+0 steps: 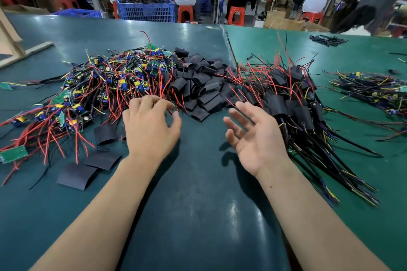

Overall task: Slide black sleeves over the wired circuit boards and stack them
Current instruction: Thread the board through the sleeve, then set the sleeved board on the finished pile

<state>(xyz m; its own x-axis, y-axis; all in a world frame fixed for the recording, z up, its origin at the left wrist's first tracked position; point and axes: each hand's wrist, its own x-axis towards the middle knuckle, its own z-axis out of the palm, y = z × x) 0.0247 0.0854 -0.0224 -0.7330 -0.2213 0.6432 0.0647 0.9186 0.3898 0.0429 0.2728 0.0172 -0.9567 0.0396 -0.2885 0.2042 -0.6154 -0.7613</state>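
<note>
Left hand (149,125) palm-down, fingers relaxed at edge of bare wired boards (99,81), right hand (253,136) palm-up, released — black sleeves (198,81) heaped between, sleeved boards (295,105) stacked right.

Left fingertips (154,101) hidden among red wires (114,94), boards (123,72) buried in the tangle, green board (13,154) cut by left edge, far sleeves (328,40) too small

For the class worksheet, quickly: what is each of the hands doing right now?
Left hand: open, palm down, holding nothing, fingers by the red wires.
Right hand: open, palm up, holding nothing.
</note>
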